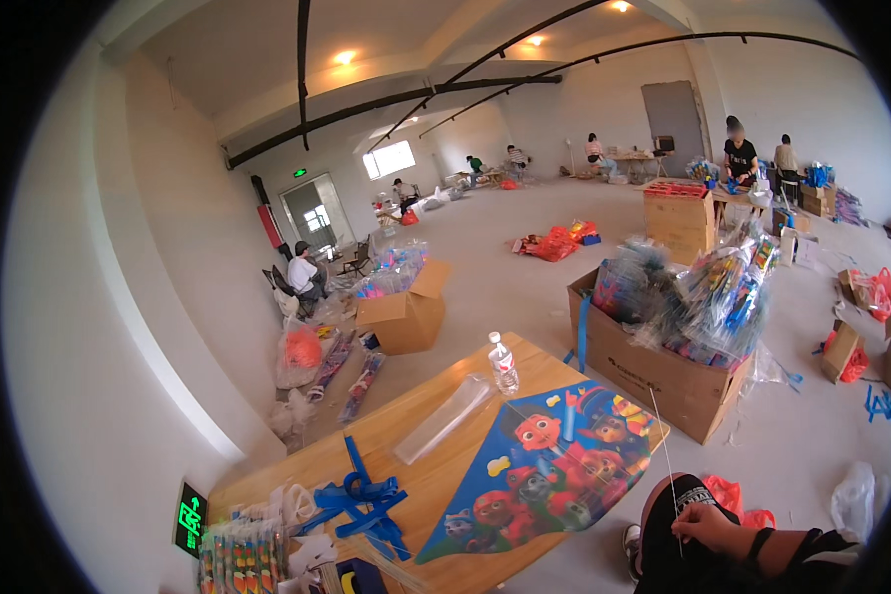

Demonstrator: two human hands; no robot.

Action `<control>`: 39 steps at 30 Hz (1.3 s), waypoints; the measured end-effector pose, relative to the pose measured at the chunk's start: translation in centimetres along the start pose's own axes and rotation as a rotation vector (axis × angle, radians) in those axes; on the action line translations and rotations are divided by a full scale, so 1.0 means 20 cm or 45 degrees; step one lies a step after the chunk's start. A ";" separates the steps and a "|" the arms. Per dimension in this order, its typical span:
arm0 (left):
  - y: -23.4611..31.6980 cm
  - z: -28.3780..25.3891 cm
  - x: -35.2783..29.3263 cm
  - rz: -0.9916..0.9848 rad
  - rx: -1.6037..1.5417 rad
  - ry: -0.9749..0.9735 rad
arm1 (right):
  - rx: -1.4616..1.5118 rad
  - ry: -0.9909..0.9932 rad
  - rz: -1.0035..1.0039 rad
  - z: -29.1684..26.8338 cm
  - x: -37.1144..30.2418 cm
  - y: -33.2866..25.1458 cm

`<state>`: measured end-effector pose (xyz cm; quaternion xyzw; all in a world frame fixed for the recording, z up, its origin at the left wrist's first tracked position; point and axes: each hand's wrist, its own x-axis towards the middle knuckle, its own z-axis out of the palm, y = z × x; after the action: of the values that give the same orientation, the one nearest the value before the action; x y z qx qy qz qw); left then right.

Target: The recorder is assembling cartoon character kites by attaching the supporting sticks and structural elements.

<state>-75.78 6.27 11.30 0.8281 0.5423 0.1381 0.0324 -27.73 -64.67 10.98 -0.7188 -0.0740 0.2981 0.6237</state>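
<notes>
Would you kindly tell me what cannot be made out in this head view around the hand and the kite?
- Left hand: not in view.
- Right hand: pinches a thin rod; fingertips too small to read.
- Kite: near tip runs behind blue plastic strips.
- Clear sleeve: contents indistinct.

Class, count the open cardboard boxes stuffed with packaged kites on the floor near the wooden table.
2. One cardboard box stands left, beyond the table's far end; a larger box stands right of the table. More boxes stand further off; others may be hidden.
</notes>
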 end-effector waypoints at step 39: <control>2.11 -0.52 -1.33 0.308 -2.003 -0.589 | 0.483 -0.856 -0.491 0.46 -0.06 -0.78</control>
<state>-50.94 -36.12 24.73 0.6237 0.1742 0.3057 0.6979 -29.30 -54.19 25.67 -0.4275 -0.3499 0.4021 0.7301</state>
